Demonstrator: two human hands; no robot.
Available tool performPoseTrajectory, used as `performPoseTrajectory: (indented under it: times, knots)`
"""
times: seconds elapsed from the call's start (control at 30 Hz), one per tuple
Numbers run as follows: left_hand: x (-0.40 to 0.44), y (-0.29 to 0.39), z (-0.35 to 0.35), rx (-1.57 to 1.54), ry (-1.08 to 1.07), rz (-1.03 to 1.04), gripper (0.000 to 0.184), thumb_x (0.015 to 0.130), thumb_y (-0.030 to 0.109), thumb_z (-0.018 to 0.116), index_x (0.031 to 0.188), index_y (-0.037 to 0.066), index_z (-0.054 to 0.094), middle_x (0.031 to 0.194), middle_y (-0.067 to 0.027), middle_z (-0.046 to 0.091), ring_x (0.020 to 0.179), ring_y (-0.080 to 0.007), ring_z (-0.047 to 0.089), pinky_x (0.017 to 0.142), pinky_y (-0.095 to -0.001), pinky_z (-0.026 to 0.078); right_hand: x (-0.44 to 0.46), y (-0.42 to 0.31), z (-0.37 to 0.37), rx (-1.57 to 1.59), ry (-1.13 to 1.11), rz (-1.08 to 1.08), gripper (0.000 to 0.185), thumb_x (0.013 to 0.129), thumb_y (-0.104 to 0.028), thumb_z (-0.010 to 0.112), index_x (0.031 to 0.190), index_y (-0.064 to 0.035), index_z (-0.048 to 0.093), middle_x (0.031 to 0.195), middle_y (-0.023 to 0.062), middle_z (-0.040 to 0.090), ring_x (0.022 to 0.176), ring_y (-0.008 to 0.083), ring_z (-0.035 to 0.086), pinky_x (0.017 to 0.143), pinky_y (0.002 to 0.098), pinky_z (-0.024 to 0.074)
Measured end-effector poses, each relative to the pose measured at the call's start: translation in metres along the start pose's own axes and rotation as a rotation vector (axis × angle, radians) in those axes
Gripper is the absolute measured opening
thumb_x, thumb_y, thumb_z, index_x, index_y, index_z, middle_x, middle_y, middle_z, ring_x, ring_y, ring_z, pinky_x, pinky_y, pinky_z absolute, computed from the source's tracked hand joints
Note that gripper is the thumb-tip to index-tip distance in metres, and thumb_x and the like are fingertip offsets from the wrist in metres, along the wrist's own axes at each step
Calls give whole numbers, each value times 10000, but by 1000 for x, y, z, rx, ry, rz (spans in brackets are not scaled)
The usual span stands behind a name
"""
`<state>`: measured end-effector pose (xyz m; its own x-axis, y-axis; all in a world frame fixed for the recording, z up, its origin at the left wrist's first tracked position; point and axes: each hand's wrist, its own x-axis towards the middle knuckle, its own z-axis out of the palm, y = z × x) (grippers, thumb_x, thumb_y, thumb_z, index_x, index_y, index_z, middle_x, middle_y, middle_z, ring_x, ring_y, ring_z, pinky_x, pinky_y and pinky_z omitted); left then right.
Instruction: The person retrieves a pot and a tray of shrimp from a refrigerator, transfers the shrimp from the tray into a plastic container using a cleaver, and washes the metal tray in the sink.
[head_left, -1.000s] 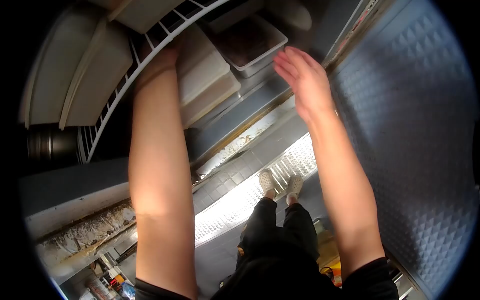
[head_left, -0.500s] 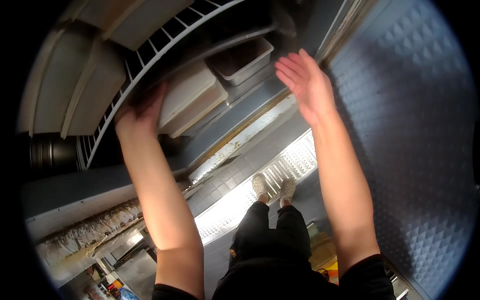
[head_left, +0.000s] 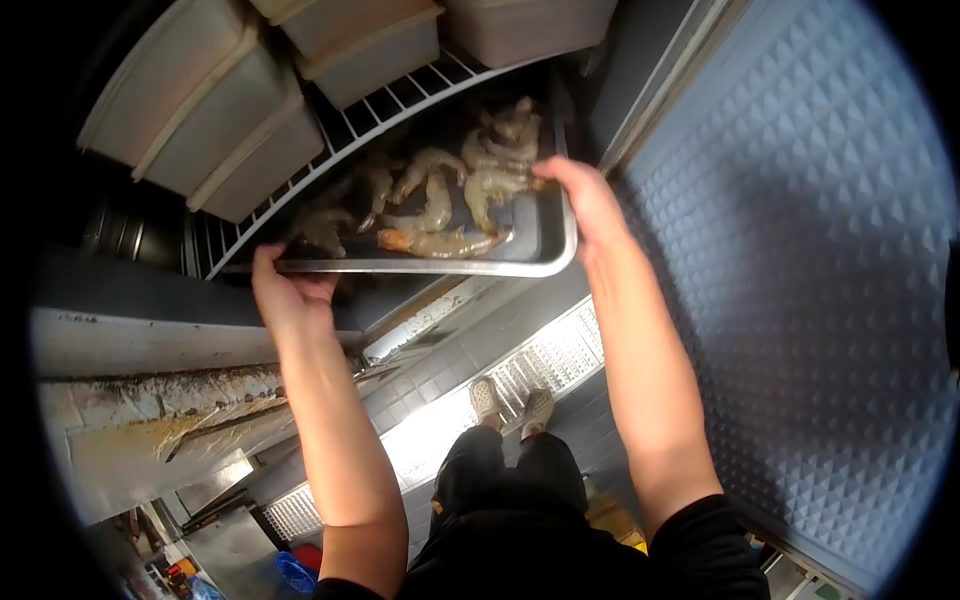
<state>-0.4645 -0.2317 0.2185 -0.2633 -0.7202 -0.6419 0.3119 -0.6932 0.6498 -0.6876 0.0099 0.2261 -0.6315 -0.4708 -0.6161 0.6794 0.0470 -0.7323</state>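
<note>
Both my hands grip a metal tray (head_left: pixel 520 268) that sticks out from under a white wire shelf. My left hand (head_left: pixel 295 295) holds its near left edge, thumb on top and fingers beneath. Around the right rim is my right hand (head_left: pixel 590 205), its thumb over the edge and its other fingers mostly hidden. Several raw shrimp (head_left: pixel 430 205) lie spread over the tray, one with an orange end (head_left: pixel 400 241) near the front edge. The tray's left part is in shadow.
Stacked plastic containers (head_left: pixel 370 60) stand on the wire shelf (head_left: pixel 350 145) above the tray. At the right is an open door with a textured metal panel (head_left: pixel 800 300). A worn door frame edge (head_left: pixel 200 390) crosses the lower left. Below are a perforated floor strip (head_left: pixel 545 355) and my shoes (head_left: pixel 537 408).
The shrimp tray has come into view, with both my hands now closed on its edges. The lidded white box and open container seen between my hands earlier are out of sight.
</note>
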Motion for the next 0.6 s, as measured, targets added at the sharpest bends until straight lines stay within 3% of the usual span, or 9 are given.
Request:
performPoseTrajectory:
  times: [0.03, 0.13, 0.17, 0.27, 0.3, 0.4, 0.47, 0.53, 0.6]
  knots:
    - [-6, -1, -4, -4, 4, 41, 304, 895, 157, 577, 1127, -35, 619, 1122, -178, 692, 1029, -299, 678, 871, -451, 578, -12, 4, 3, -15, -3, -30, 283, 857, -186, 654, 1024, 42, 647, 958, 121, 675, 854, 215, 661, 769, 342, 545]
    - [-46, -7, -2, 37, 12, 197, 273, 897, 116, 641, 1121, -36, 598, 1136, -152, 658, 995, -252, 659, 836, -375, 556, -56, 16, 17, -23, 52, -65, 328, 852, -143, 634, 1108, 62, 620, 1019, 140, 667, 919, 222, 646, 803, 349, 530]
    - [-58, -6, -4, -28, -17, 201, 269, 894, 59, 661, 1129, -51, 591, 1138, -139, 649, 1044, -242, 632, 898, -354, 521, -72, 21, 25, 19, 63, -73, 346, 859, -126, 623, 1148, 65, 608, 1042, 139, 667, 940, 217, 641, 824, 348, 523]
    - [-76, -1, -25, -43, -72, 202, 283, 888, 24, 653, 1149, -53, 577, 1163, -143, 633, 1106, -247, 601, 980, -367, 481, -112, 45, 48, 81, 98, -98, 397, 878, -89, 593, 1242, 68, 573, 1101, 129, 662, 986, 197, 624, 876, 333, 501]
    - [-81, 1, -31, -34, -96, 180, 367, 895, 12, 628, 1245, -50, 536, 1249, -157, 600, 1171, -265, 570, 1047, -389, 445, -119, 55, 48, 93, 49, -125, 384, 892, -73, 579, 1252, 61, 568, 1106, 118, 658, 1002, 186, 613, 903, 314, 485]
    - [-111, 7, -34, -34, -195, 70, 305, 930, 48, 589, 1225, -30, 577, 1223, -151, 642, 1140, -271, 609, 1042, -391, 473, -153, 74, 60, 138, 103, -215, 376, 906, -46, 558, 1270, 52, 559, 1118, 104, 654, 1003, 178, 606, 906, 305, 478]
    - [-132, 7, -33, -1, -268, 77, 412, 921, 54, 578, 1326, 8, 527, 1297, -139, 608, 1211, -276, 572, 1106, -405, 419, -169, 84, 69, 136, 109, -283, 382, 920, -21, 531, 1297, 44, 541, 1157, 96, 644, 1041, 174, 599, 944, 309, 468]
    - [-136, 5, -49, -12, -310, -65, 540, 861, 8, 592, 1387, 26, 474, 1296, -153, 575, 1222, -283, 539, 1109, -419, 410, -185, 95, 76, 113, 130, -342, 399, 915, -3, 522, 1313, 31, 534, 1190, 96, 637, 1080, 179, 596, 976, 322, 462]
    - [-141, 12, -55, 53, -274, -85, 522, 845, -6, 580, 1358, 11, 482, 1247, -158, 585, 1167, -294, 569, 1059, -427, 459, -202, 110, 87, 58, 113, -348, 462, 941, 6, 529, 1399, 18, 468, 1321, 98, 590, 1210, 189, 552, 1076, 334, 411]
